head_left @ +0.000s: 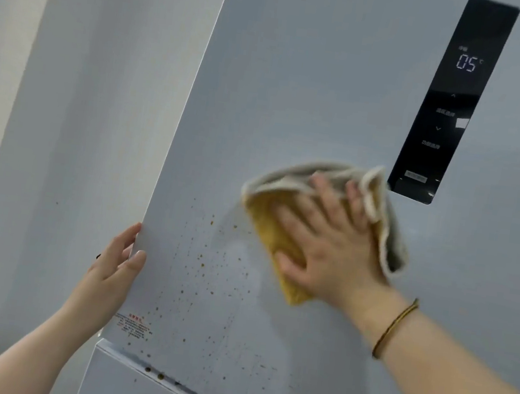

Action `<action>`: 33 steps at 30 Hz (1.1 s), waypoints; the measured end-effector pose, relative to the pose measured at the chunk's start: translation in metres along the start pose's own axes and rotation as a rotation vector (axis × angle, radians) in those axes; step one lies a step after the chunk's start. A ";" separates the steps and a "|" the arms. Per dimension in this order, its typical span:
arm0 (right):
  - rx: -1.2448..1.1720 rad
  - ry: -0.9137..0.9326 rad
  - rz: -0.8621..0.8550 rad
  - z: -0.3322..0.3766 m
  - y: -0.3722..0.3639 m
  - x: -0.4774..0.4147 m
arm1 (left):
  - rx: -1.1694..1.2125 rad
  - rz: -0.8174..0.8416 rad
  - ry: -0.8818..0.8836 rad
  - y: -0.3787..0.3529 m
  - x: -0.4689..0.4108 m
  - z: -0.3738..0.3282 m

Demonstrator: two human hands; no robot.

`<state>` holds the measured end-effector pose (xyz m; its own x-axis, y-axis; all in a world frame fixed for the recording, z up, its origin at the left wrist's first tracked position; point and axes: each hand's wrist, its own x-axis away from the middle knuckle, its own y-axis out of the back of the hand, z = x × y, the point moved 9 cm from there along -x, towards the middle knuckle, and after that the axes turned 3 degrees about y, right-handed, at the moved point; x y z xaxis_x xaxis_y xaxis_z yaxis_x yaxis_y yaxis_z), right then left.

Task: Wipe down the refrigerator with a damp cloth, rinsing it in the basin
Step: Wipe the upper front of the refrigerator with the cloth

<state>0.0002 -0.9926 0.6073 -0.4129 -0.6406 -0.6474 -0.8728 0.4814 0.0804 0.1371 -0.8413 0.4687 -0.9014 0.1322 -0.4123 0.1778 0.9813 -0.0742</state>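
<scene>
Head view: the right hand [334, 249], fingers spread wide, presses flat on the cloth [268, 227]. It's a soft folded rag, mustard yellow on one face and grey on the other, bunched against the smooth pale refrigerator [316, 88] door just beside the glossy black control panel [450, 99] reading 05. The left hand [109, 273] pinches the door's left edge, thumb in front, fingertips hidden behind. Brown specks [207, 262] dot the lower door. Right hand and cloth are blurred; the red sticker [134, 325] print is unreadable.
</scene>
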 end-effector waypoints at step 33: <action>-0.239 0.208 0.032 0.124 -0.032 -0.044 | 0.315 0.129 0.122 0.004 -0.006 0.011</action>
<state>0.0783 -0.9061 0.5393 -0.4640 -0.7480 -0.4746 -0.8847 0.3647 0.2903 0.1477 -0.8396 0.4604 -0.9006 0.2869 -0.3265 0.3894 0.8665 -0.3124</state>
